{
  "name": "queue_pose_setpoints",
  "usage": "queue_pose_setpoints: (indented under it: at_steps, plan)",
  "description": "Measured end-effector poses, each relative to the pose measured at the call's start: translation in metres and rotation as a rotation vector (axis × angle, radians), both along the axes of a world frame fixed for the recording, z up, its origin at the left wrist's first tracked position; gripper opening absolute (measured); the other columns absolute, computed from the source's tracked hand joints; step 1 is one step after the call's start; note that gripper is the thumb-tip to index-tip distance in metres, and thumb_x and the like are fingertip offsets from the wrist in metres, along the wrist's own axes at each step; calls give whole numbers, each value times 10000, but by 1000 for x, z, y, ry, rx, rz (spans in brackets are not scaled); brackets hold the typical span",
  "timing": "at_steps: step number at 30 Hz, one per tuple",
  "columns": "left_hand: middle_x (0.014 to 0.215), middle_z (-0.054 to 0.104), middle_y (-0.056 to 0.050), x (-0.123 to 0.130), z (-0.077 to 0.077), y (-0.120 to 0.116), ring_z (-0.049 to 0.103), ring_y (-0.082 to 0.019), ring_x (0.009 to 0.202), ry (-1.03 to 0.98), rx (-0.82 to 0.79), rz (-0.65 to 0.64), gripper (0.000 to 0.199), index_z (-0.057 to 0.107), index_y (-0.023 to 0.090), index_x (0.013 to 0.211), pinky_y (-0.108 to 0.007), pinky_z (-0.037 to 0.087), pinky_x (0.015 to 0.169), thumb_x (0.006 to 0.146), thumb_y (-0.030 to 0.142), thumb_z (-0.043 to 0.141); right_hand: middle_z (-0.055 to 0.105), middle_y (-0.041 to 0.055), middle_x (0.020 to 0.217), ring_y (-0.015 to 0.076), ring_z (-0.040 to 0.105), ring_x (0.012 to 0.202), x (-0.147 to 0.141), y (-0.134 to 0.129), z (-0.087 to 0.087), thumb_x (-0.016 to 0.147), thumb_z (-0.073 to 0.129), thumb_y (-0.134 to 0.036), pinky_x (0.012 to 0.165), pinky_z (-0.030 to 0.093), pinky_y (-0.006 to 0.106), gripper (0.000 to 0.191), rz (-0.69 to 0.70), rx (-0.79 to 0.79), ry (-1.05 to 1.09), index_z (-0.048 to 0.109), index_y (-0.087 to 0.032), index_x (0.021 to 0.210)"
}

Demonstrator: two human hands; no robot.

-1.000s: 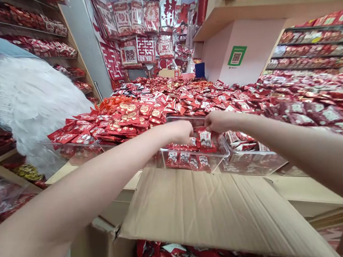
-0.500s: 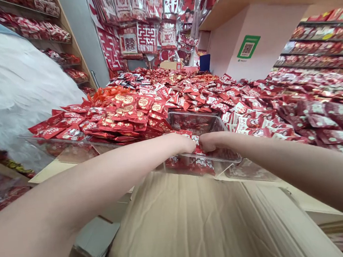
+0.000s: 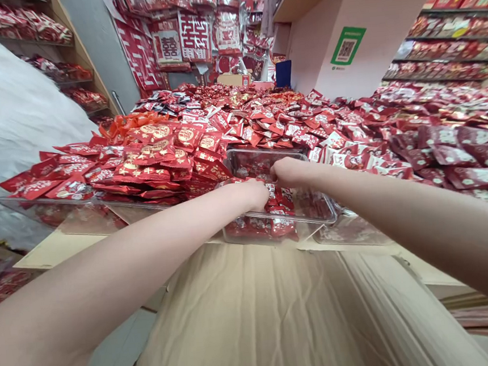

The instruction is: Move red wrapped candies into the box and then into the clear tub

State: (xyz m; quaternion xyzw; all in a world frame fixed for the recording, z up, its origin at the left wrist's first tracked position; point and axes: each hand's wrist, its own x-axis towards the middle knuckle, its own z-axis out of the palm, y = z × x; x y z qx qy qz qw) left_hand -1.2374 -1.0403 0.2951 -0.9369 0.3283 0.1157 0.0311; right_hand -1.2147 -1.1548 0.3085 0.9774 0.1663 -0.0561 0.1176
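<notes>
A clear plastic bin [image 3: 315, 221] holds small red candy packets [image 3: 282, 225] with white print. My left hand [image 3: 257, 194] is inside its near left part, at the packets, with fingers curled downward. Just beyond it and to the right, my right hand [image 3: 288, 172] is bent over the bin's middle, fingers curled in. The two hands are apart. Their fingertips and anything in them are hidden from me.
Heaped red packets [image 3: 156, 151] rise to the left of the bin. White-and-red packets [image 3: 353, 159] and maroon packets [image 3: 455, 153] lie to the right. A large cardboard box [image 3: 247, 314] stands directly in front, below the bin. A white fluffy item [image 3: 17, 129] is at left.
My hands have moved apart: the right one went up and toward the back of the bin, the left slightly left. The whole view has shifted a little.
</notes>
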Motion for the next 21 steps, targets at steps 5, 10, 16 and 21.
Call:
queue_pose_setpoints:
  at_steps: [5,10,16,21]
  plan:
    - [1292,448,-168,9,-3,-4,421,-362,1142,35,124,11,620,485,109,1232,-410,349,943,663,308,628,657,187,925,294,608,886,7,5,-17,680,614,-145,746,461,318,270,43,-122,70,667,-45,924]
    - [1300,438,-171,14,-6,-3,422,-343,1151,59,165,14,682,392,94,1298,-382,338,956,690,314,608,644,171,971,278,603,900,10,0,-25,700,615,-272,723,474,308,355,56,-107,10,638,-79,998]
    - [1412,258,-143,22,-18,-3,287,-358,1247,54,167,71,846,255,105,1362,-390,256,1025,651,362,635,624,178,974,265,604,875,10,-2,-33,673,615,-210,701,484,311,326,62,-94,-64,635,-99,978]
    - [1413,211,-196,28,-26,-2,237,-398,1257,18,121,105,928,212,39,1364,-466,236,1021,658,508,590,578,168,1031,261,588,900,12,-2,-38,680,602,-313,693,489,316,396,128,-56,-108,597,-125,1028]
